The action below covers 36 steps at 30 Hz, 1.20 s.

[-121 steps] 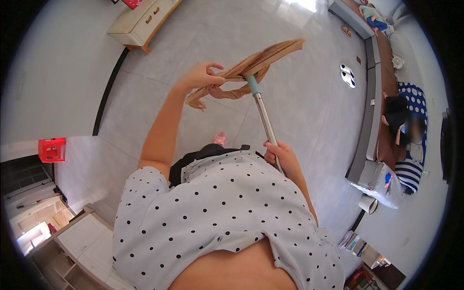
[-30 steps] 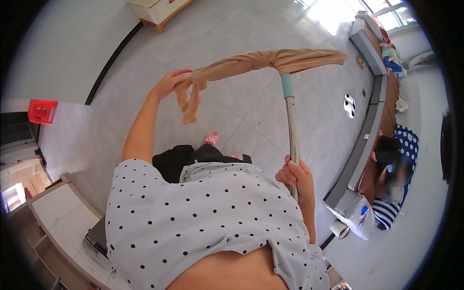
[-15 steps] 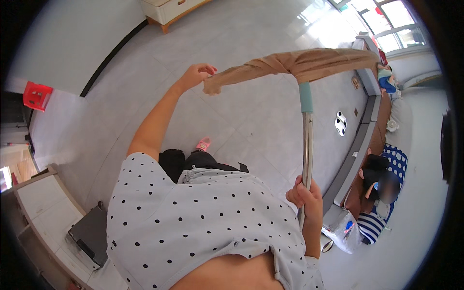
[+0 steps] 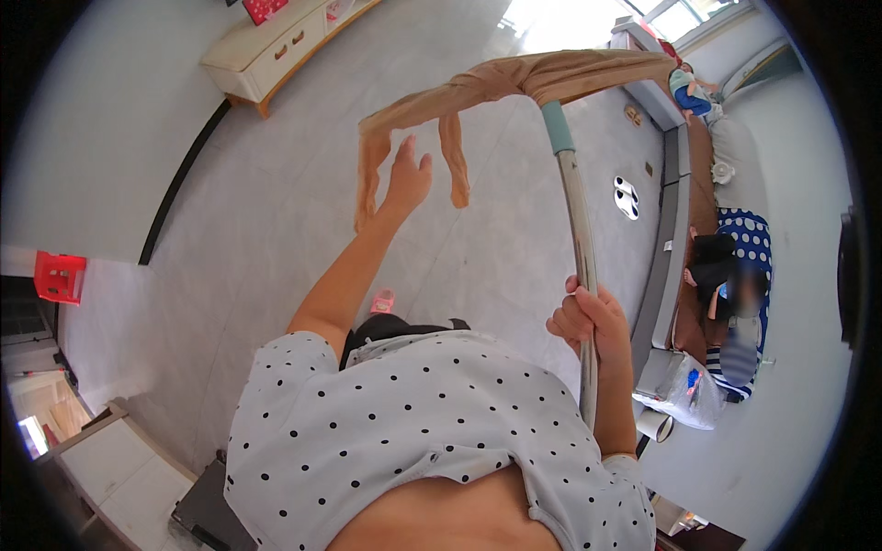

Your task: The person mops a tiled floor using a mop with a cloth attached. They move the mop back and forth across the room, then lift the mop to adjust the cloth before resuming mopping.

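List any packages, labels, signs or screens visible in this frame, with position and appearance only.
Clear plastic bag: right side, at the near end of the long sofa; crumpled, see-through, with blue and red items inside.
Red crate: far left edge; boxy, slatted, bright red.
Red box-like thing: top edge, on the low cream cabinet; cut off by the frame.
No labels, signs or screens can be made out.

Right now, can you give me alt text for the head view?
The right hand grips a metal pole held upright, with tan stockings draped over its top. The open left hand reaches up between the two hanging legs, above a pale tiled floor.
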Each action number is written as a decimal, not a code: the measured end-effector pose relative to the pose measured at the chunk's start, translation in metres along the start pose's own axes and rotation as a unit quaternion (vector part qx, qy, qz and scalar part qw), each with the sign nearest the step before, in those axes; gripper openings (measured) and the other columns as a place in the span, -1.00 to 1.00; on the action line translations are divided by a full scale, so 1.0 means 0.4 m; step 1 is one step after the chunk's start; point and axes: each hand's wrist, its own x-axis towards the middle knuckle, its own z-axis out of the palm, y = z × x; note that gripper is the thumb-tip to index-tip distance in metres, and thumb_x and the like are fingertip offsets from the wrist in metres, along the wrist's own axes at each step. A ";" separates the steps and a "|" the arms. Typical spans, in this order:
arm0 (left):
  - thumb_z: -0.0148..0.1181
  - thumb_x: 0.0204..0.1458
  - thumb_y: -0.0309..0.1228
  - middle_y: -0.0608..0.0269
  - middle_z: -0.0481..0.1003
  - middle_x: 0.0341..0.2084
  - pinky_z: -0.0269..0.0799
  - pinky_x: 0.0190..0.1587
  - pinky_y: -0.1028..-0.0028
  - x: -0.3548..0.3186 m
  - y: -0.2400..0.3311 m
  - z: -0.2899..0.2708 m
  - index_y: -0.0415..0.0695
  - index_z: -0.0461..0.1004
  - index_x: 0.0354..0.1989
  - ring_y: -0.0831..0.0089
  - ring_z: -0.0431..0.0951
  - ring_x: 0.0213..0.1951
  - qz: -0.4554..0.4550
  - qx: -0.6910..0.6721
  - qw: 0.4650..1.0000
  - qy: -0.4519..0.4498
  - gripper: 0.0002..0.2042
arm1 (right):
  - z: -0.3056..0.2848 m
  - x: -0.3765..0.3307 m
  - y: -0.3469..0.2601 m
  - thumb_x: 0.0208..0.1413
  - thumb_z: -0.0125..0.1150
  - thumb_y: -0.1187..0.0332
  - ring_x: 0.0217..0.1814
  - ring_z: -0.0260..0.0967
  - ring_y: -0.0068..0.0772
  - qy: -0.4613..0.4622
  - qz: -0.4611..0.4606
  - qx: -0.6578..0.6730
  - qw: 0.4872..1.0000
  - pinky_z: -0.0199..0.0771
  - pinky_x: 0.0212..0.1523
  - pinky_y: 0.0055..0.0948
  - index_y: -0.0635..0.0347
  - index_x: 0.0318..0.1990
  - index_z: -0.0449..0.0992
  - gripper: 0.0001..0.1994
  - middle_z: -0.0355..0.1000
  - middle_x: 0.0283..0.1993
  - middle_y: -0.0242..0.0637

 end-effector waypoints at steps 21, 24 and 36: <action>0.07 -0.08 -0.30 0.15 0.45 -0.37 0.32 -0.22 0.53 -0.068 0.081 -0.217 -0.20 0.37 -0.17 0.37 0.45 -0.21 0.109 0.078 0.836 -0.532 -0.69 | -0.138 -0.055 0.031 -0.08 -0.05 0.54 -0.73 -0.06 -0.69 0.032 0.060 -0.118 0.991 -0.11 -0.68 -0.62 0.20 -0.40 0.24 -0.93 0.04 -0.74 -0.51; 0.04 -0.04 -0.36 0.16 0.48 -0.38 0.32 -0.19 0.56 0.000 0.259 -0.365 -0.25 0.41 -0.21 0.48 0.47 -0.28 -0.169 -0.110 0.635 -0.745 -0.74 | -0.270 -0.050 0.050 -0.10 -0.02 0.54 -0.72 -0.05 -0.69 0.000 0.077 -0.177 0.981 -0.11 -0.69 -0.64 0.20 -0.41 0.24 -0.92 0.05 -0.73 -0.51; -0.02 0.05 -0.26 0.32 0.42 -0.34 0.28 -0.22 0.60 0.180 0.294 -0.186 -0.15 0.40 -0.18 0.57 0.36 -0.31 -0.182 -0.365 0.777 -0.479 -0.74 | -0.331 -0.062 0.055 -0.16 0.18 0.46 -0.66 0.08 -0.71 -0.052 0.169 -0.309 0.935 0.02 -0.68 -0.67 0.23 -0.42 0.33 -0.85 0.20 -0.63 -0.48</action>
